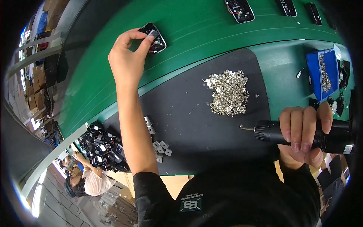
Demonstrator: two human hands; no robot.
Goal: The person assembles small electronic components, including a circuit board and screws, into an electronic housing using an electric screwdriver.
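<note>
My left hand (128, 56) reaches over the green surface, thumb and forefinger pinched on a small grey plate (152, 33). The plate is at a black device housing (160, 44) with a pale rim, and the fingers partly cover both. In my right hand (302, 130) is a black electric screwdriver (266, 130), lying level with its bit pointing left. Something small and silvery, seemingly a screw (242, 127), sits at the bit's tip. A heap of silvery screws (228, 92) lies on the dark mat (181, 109), between my two hands.
Loose metal plates (162, 148) lie beside my left forearm. Several black housings (104, 147) are piled at the left. More open housings (240, 10) stand along the far green belt (200, 38). A blue bin (313, 72) with screws stands at the right. Another person (94, 181) is at lower left.
</note>
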